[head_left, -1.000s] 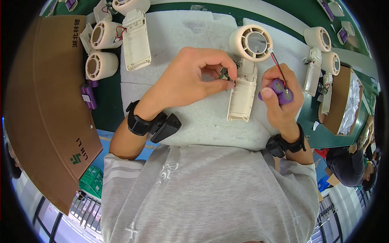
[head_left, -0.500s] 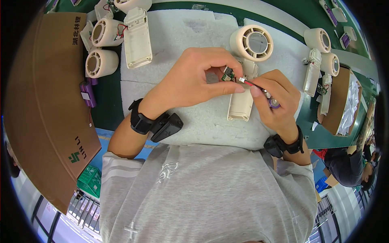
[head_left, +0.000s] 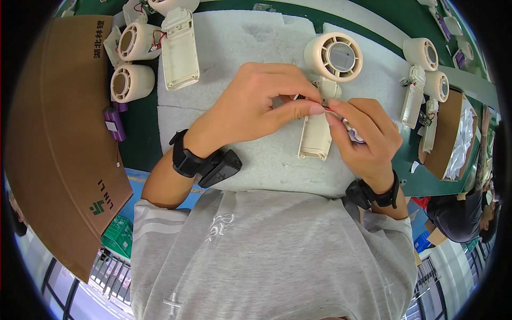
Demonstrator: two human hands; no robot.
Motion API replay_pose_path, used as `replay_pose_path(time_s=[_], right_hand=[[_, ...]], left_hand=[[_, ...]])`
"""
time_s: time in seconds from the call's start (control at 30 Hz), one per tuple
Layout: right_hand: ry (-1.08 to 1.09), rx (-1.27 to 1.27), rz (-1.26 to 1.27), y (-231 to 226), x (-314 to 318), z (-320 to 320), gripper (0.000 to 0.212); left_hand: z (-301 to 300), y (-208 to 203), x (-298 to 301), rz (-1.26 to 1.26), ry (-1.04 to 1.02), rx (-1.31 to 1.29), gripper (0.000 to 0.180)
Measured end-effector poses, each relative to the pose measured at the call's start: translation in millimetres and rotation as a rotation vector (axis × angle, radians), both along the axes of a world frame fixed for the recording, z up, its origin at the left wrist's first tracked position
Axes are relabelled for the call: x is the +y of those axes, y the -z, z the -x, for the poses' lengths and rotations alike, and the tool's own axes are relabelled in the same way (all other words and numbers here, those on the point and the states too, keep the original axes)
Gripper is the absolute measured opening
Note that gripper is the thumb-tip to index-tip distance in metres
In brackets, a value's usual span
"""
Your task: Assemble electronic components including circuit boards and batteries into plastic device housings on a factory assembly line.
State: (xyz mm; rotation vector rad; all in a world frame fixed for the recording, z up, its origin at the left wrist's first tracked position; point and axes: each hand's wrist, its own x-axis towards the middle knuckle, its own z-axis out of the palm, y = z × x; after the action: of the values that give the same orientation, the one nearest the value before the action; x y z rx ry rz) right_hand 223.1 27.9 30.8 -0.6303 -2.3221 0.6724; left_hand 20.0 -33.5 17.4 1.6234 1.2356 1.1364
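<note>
My left hand point(head_left: 272, 101) is closed in a pinch on a small circuit board, mostly hidden behind its thumb and fingers. Its fingertips meet those of my right hand point(head_left: 370, 133), which pinches the red and black wires point(head_left: 330, 110) of a purple battery point(head_left: 356, 136) tucked under its fingers. The wires' white plug is hidden between the fingertips. Beneath both hands lies an open cream handle shell point(head_left: 314, 143), hollow side up. It joins a round cream fan head point(head_left: 335, 56) with a ribbed ring, lying just beyond my hands.
White foam sheets point(head_left: 229, 45) cover the green bench. More open fan units, one with a handle shell point(head_left: 180, 53), lie at the left, beside a purple battery point(head_left: 114, 124) and a tall cardboard box point(head_left: 58, 128). Fan parts point(head_left: 413, 96) and an open carton point(head_left: 445, 133) stand right; a person point(head_left: 453, 216) sits beyond.
My hands have come together, fingertips now touching. The board and white plug, visible before, are now mostly covered by my fingers. The right hand's fingers have shifted slightly.
</note>
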Motion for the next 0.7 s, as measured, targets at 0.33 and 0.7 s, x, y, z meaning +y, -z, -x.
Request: replay_pose_path(time_s=[0.33,0.7], right_hand=[[-0.015,-0.075,0.29,-2.1,-1.8,1.3,0.012],[-0.031,-0.12,0.466,-1.2,-2.1,0.7,0.009]], left_hand=[[0.8,-1.3,-2.5,0.091,0.023,-0.064,0.015],[11.1,-6.1,-1.5,0.269,0.117,-0.244,0.034]])
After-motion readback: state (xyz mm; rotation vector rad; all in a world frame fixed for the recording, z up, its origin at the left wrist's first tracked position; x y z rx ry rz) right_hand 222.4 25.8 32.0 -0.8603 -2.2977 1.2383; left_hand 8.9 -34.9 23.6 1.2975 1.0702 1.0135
